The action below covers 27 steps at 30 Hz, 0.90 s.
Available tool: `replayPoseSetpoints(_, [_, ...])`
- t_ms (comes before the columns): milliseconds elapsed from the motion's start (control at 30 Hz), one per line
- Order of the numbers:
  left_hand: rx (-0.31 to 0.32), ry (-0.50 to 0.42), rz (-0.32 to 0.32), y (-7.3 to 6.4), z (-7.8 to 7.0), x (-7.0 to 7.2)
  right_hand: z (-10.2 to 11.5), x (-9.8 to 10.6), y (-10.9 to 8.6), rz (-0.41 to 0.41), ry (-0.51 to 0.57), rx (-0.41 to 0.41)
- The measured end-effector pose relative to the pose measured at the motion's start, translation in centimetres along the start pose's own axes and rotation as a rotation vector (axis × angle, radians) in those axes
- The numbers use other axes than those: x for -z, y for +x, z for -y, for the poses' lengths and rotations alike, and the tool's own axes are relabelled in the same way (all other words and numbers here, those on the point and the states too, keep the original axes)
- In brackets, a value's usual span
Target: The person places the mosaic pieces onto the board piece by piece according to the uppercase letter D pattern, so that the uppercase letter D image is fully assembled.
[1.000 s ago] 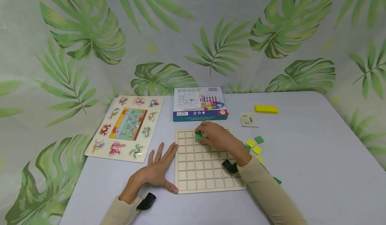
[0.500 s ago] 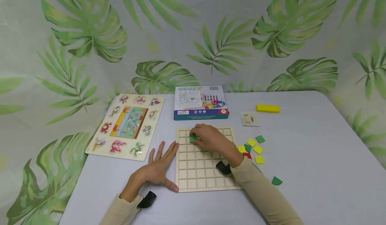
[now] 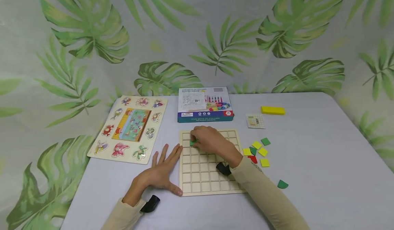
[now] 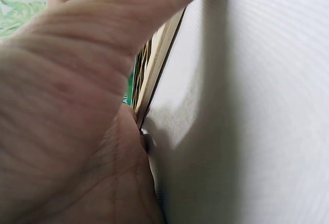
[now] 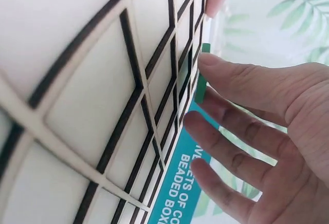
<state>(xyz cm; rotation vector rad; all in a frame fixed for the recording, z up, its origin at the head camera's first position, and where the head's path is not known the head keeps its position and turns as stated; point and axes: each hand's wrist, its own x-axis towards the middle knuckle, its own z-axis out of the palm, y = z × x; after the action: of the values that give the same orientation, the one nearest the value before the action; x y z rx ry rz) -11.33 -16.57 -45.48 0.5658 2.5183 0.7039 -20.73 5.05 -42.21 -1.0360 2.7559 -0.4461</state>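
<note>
A wooden grid board [image 3: 204,168] lies flat in the middle of the table. Over its upper left squares my right hand [image 3: 212,141] pinches a green square tile [image 3: 192,143] between thumb and fingers. In the right wrist view the thumb presses the green tile [image 5: 203,75] from one side, and its edge is close over the grid. My left hand [image 3: 161,175] lies with fingers spread at the board's left edge, thumb at the lower corner and fingertips at the side. The left wrist view shows mostly the palm and thumb [image 4: 154,8] beside the board's edge.
Yellow tiles [image 3: 264,163], green pieces [image 3: 282,184] and a red piece [image 3: 253,159] lie right of the board. Behind stand a toy box [image 3: 204,105], a small pattern card [image 3: 255,121] and a yellow block [image 3: 273,110]. A sea-animal puzzle board [image 3: 127,130] is at left.
My right hand has moved left across the top of the board with the green tile, towards the left column. The left hand has stayed at the board's edge.
</note>
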Motion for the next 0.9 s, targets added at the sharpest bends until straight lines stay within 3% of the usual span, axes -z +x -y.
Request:
replayPoseSetpoints(500, [0.000, 0.000, 0.008, 0.3, -0.1, 0.0, -0.5, 0.4, -1.0, 0.012, -0.022, -0.015])
replayPoseSetpoints(900, [0.010, -0.023, 0.001, -0.1, -0.2, -0.1, -2.2, 1.0, -5.6, -0.014, -0.051, 0.016])
